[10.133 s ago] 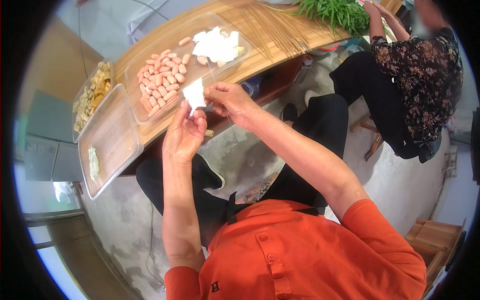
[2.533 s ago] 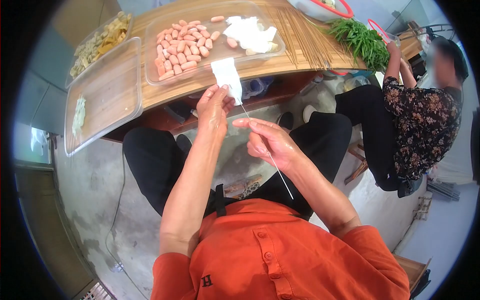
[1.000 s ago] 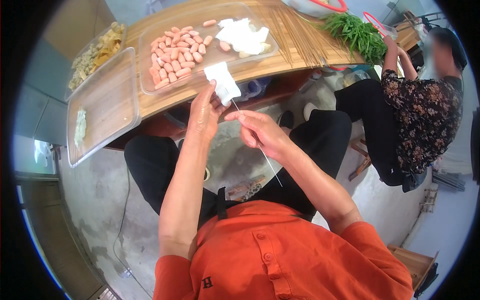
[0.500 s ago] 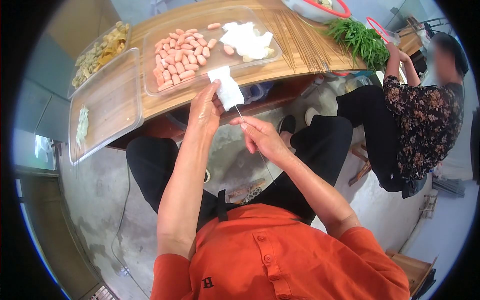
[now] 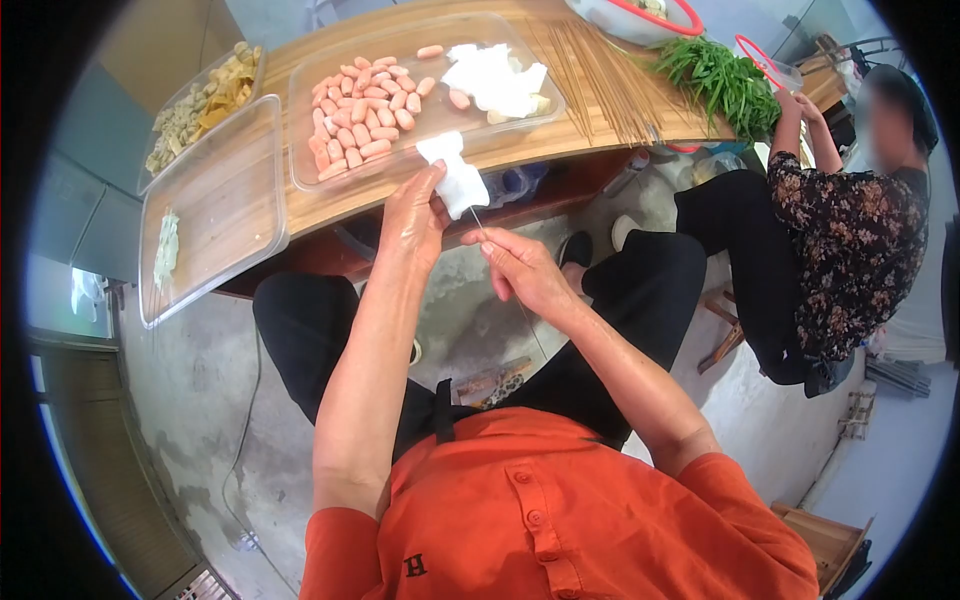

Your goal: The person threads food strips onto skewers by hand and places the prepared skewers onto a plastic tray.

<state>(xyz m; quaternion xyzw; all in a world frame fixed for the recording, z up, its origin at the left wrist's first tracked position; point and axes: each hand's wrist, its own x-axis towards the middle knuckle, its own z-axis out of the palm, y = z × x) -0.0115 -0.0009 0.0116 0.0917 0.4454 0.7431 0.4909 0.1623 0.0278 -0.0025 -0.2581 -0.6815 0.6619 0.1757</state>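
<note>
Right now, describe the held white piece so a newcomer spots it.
Start at the wooden table, then look just off its near edge. The white piece is in the left hand, a thin skewer running from it to the right hand. The other white pieces lie heaped in the tray with sausages.

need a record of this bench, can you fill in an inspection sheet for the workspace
Surface: wooden table, bare wood showing along the front edge
Job's things: white piece on a thin stick; sausages and more white pieces in a clear tray; loose sticks beside it
Clutter: greens and a red-rimmed bowl at the right
Hands: left hand holds the white piece, right hand the thin stick
Cables: thin cord on the floor, left
Surroundings: co-worker seated at the right
</note>
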